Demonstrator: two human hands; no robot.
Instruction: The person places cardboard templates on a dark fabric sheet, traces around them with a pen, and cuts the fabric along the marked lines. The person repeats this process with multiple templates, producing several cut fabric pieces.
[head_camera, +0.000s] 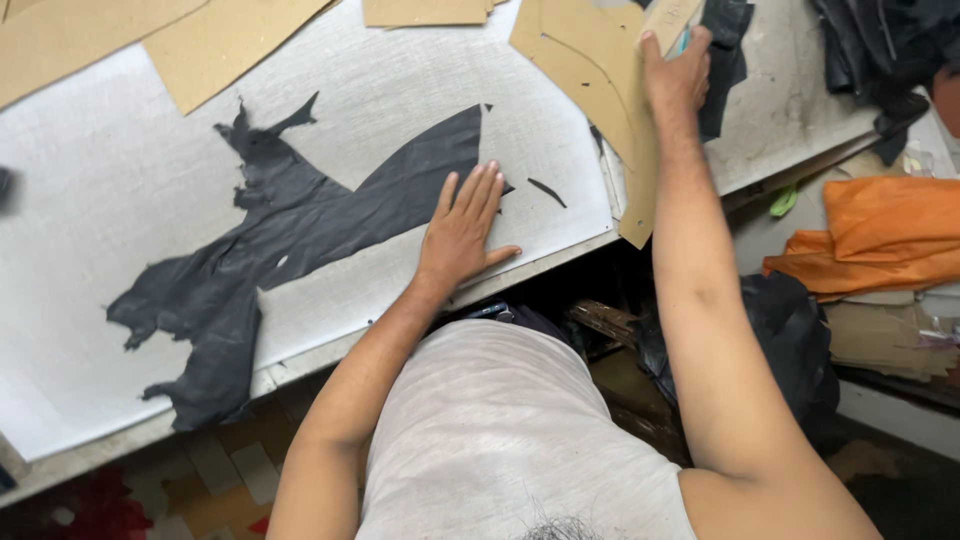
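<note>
Two hands apart: left hand (462, 228) flat on black leather (290, 225), right hand (676, 75) gripping cardboard pattern (600, 80).

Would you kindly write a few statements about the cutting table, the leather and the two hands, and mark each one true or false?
1. The left hand lies flat, fingers spread, on the black leather piece. True.
2. The right hand rests empty on the orange cloth. False: it reaches up the table and grips a tan cardboard pattern; the orange cloth lies off the table to the right.
3. The leather lies on a white cutting board. True.
4. The leather is a neat rectangle. False: its outline is ragged and irregular.
5. A small black offcut sliver lies on the board beside the left hand. True.
</note>
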